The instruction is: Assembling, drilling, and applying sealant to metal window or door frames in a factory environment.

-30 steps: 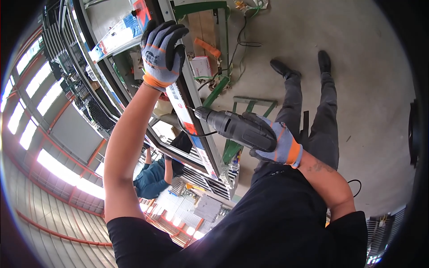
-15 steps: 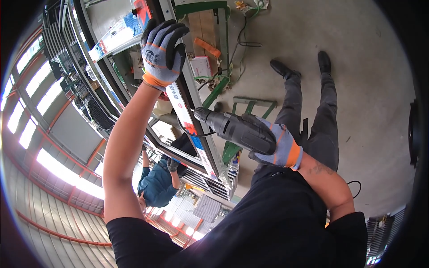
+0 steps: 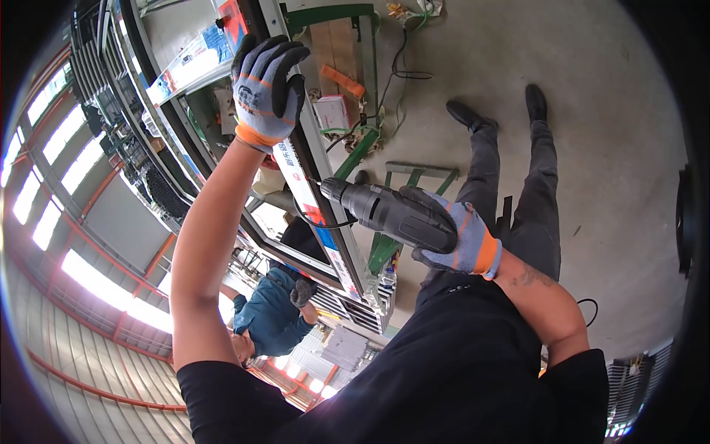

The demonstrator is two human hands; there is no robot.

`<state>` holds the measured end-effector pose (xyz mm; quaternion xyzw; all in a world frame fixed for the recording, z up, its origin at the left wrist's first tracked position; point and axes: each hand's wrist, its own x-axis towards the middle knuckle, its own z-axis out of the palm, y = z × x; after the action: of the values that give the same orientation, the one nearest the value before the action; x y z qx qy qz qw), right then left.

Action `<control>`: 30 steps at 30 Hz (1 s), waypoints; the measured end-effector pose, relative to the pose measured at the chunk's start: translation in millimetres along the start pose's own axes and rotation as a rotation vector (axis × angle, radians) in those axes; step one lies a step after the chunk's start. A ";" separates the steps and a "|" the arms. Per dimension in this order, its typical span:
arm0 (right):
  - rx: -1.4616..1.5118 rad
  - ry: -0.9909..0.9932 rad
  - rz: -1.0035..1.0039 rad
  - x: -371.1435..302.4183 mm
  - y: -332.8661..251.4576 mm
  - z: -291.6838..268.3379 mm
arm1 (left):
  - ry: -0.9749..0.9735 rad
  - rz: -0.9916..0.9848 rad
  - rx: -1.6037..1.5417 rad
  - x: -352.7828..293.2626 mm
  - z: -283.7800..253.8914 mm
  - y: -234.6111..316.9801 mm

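My right hand (image 3: 464,238), in a grey and orange work glove, is wrapped around the grip of a black power drill (image 3: 388,213). The drill points left, and its thin bit meets or nearly meets the side of a long metal frame (image 3: 319,144); exact contact is too small to tell. White, red and blue printed film covers one face of that frame. Farther up the same bar, my gloved left hand (image 3: 265,92) is closed over it, fingers bent across the top. Its palm side and the far fingertips are hidden.
A co-worker in a teal shirt (image 3: 265,314) stands beyond the frame. Green metal stands (image 3: 416,174) support the area below it, near a small white and red box (image 3: 331,112). A black cable (image 3: 403,63) lies on the grey floor. Dark profiles (image 3: 111,96) are racked at left.
The co-worker has shifted right and lower in the picture, with a gloved hand moving along. My hands and the drill have hardly moved; the drill still points at the frame.
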<state>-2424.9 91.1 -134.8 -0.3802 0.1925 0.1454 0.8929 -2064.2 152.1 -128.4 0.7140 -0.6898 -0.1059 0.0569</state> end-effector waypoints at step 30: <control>-0.128 -0.010 0.047 56.8 -28.5 -6.7 | -0.145 0.127 -0.098 -9.8 -5.2 -51.5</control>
<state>-2364.7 73.6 -147.1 -0.4311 0.1872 0.1800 0.8641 -2013.2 163.7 -134.3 0.6557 -0.7298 -0.1874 0.0483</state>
